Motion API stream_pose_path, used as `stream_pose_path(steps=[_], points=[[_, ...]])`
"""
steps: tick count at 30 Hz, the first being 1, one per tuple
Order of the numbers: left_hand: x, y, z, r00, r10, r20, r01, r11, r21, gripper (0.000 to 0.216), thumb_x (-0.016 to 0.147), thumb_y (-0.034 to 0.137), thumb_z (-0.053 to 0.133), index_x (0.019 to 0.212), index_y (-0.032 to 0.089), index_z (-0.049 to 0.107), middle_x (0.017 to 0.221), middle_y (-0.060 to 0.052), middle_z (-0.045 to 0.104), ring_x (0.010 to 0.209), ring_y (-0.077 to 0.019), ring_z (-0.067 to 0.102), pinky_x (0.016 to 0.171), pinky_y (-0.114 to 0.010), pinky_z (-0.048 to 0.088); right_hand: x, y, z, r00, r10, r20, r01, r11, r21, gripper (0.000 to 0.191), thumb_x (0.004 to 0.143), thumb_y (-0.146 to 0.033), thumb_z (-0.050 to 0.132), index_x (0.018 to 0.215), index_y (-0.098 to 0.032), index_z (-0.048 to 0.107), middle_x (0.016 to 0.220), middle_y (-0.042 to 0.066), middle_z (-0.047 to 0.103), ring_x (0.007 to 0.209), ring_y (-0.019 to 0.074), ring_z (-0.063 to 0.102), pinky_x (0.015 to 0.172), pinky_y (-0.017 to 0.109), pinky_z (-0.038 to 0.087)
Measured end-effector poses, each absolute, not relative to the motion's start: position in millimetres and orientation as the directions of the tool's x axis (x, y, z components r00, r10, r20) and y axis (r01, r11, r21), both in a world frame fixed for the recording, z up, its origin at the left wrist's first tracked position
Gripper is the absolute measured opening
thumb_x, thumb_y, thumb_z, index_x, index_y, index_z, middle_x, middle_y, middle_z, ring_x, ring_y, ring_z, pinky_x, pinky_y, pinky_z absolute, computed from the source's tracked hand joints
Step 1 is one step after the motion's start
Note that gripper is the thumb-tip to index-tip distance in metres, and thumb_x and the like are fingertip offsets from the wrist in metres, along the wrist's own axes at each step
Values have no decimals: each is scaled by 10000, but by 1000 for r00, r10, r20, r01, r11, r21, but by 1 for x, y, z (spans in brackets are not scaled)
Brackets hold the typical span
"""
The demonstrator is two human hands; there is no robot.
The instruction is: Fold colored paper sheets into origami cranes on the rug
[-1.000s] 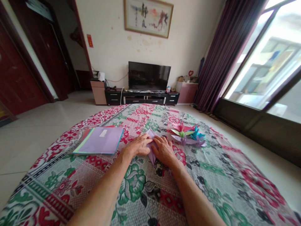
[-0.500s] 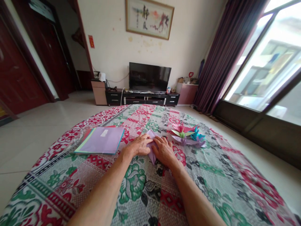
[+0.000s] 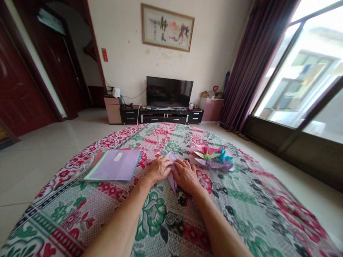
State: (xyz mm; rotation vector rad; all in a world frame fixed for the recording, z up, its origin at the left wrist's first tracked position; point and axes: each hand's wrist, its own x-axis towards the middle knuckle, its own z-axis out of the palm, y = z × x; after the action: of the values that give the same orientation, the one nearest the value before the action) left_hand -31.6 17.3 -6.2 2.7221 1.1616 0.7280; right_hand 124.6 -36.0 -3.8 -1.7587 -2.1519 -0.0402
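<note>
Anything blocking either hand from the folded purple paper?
Nothing visible. The left hand and right hand both rest directly on the folded purple paper. The paper stack lies off to the left and the folded paper figures to the right, neither in between.

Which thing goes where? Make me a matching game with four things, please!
1. Stack of flat sheets
2. Folded purple paper
3. Folded paper figures
4. Television

A. On the black stand
B. Under the left hand and right hand
C. On the tablecloth, right of both hands
D. On the tablecloth, left of both hands

Pairs: 1-D, 2-B, 3-C, 4-A
</note>
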Motion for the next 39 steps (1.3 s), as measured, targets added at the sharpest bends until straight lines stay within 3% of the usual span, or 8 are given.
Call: stream_pose_path(steps=[9, 16, 24, 32, 39], points=[[-32, 22, -15, 512, 740, 436, 665, -663, 345, 470, 763, 178, 548, 1229, 204, 496, 1078, -60, 630, 1011, -194, 559, 957, -350, 419, 124, -36, -2, -150, 951, 271, 954, 211, -212, 372, 898, -401, 349, 1202, -266, 513, 1355, 43, 450, 1226, 247, 333, 942, 427, 279], [-32, 21, -16, 539, 729, 421, 669, -675, 313, 384, 785, 190, 539, 1168, 213, 557, 1175, -70, 579, 1089, -204, 513, 989, -361, 387, 124, -34, -4, -147, 948, 282, 952, 213, -220, 367, 893, -397, 359, 1192, -259, 521, 1339, 35, 469, 1225, 257, 341, 951, 434, 269], [-32, 20, -10, 606, 716, 347, 681, -692, 241, 274, 849, 255, 476, 1068, 235, 638, 1095, -52, 583, 1028, -193, 521, 950, -336, 401, 124, -37, 0, -161, 946, 281, 951, 225, -214, 355, 897, -379, 342, 1187, -269, 515, 1330, 34, 473, 1194, 242, 361, 942, 434, 275], [-30, 21, -19, 605, 709, 361, 708, -687, 162, 287, 872, 289, 441, 1119, 234, 576, 1147, -57, 550, 1056, -201, 493, 953, -358, 386, 123, -40, -2, -179, 932, 316, 934, 262, -243, 346, 888, -361, 362, 1178, -240, 507, 1297, 60, 489, 1174, 247, 376, 922, 429, 287], [-29, 20, -20, 600, 722, 346, 725, -673, 148, 272, 884, 300, 411, 1098, 244, 569, 1141, -50, 550, 1047, -198, 488, 939, -353, 389, 122, -54, -3, -225, 918, 327, 899, 325, -294, 489, 780, -411, 517, 1238, -249, 462, 1290, 71, 487, 1186, 269, 369, 975, 451, 240]])
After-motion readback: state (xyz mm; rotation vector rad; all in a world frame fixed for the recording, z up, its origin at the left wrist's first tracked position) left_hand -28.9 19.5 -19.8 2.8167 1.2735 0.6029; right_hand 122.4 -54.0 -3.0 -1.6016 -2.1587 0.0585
